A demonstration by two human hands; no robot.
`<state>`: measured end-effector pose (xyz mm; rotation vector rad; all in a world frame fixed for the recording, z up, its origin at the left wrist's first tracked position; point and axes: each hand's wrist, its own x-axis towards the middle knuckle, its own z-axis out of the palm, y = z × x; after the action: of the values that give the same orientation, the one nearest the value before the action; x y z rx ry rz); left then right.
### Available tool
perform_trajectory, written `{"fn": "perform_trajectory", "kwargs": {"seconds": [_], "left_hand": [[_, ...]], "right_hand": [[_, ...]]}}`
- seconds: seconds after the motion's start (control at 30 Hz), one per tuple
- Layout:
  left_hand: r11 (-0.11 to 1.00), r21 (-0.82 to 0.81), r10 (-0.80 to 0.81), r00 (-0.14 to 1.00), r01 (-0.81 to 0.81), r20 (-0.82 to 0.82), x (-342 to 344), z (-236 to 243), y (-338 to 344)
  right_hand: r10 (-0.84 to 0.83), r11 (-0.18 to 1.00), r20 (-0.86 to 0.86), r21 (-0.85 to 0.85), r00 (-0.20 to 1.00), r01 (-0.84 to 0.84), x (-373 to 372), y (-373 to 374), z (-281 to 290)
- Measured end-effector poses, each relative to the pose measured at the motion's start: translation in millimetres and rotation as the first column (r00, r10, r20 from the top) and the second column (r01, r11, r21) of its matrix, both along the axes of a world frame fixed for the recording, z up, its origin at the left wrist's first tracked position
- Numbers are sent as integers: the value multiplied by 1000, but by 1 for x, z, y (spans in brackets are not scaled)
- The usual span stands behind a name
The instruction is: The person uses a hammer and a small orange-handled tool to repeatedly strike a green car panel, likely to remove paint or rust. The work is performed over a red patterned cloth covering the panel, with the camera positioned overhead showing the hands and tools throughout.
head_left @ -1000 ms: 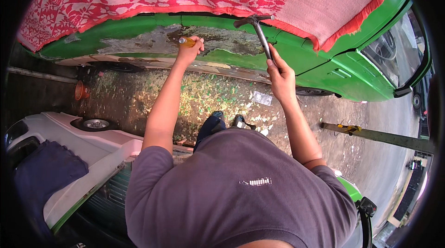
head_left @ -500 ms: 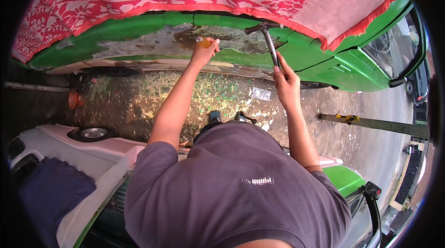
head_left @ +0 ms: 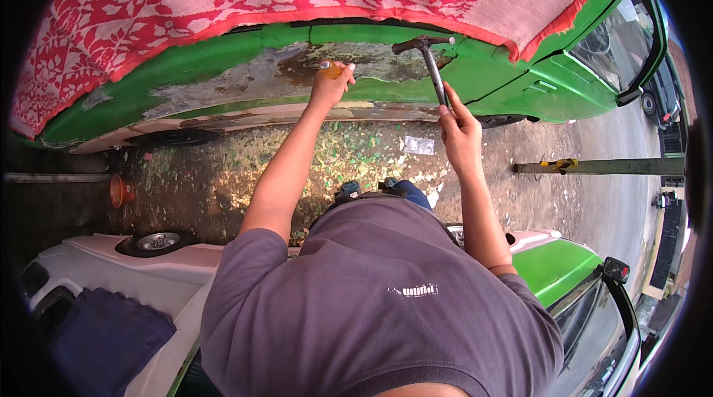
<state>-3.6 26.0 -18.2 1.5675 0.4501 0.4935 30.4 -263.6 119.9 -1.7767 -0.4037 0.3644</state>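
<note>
Head view: left hand point(head_left: 329, 83) grips an orange-handled tool point(head_left: 327, 66) against the stripped green panel point(head_left: 223, 63); right hand point(head_left: 459, 129) clenches the hammer point(head_left: 429, 63) poised just right. A glancing blow could strike knuckles.

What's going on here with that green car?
A person in a grey shirt stands against the side of a green vehicle whose paint is stripped to bare, rusty metal along one stretch. The left hand holds a small orange-handled tool against that patch. The right hand grips a hammer, its head raised near the panel's top edge. A red flowered cloth covers the vehicle's top, and paint flakes litter the ground.
</note>
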Motion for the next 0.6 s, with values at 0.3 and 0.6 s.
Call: {"fn": "perform_trajectory", "kwargs": {"seconds": [0.3,0.6], "left_hand": [[997,50,54,999,-54,-8,4,1,-4],[993,26,115,993,-115,-5,4,4,-9]], "right_hand": [[1,1000,-10,-21,1000,-1,4,-10,2],[89,996,32,-22,995,-89,29,-10,3]]}}
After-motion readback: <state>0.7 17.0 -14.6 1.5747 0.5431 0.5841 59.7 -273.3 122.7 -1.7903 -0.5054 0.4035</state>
